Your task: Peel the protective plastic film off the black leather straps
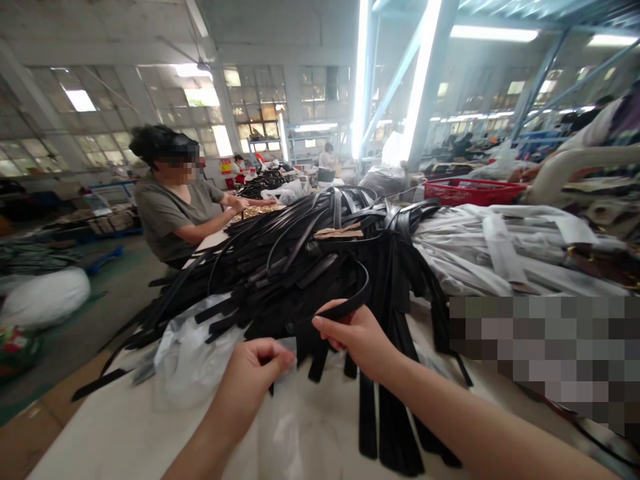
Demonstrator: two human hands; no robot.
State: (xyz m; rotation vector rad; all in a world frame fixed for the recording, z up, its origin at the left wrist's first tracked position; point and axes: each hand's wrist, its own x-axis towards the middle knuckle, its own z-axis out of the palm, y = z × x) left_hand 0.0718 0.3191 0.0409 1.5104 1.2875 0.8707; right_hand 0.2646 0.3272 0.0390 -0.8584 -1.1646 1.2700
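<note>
Right hand (357, 337) pinches a long flat black leather-like strap (356, 303) looping above it; left hand (255, 380), just beside, is curled closed, perhaps on its end

Bright daylight from windows (200, 93) and glaring ceiling tubes (360, 73); edges stretched, distance soft.

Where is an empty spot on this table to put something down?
The near left of the table is bare, between the white plastic bag and the table's edge. A narrow strip shows between the left hand and the hanging black straps. The middle, under more straps, and the grey-white pile at right are crowded.
</note>
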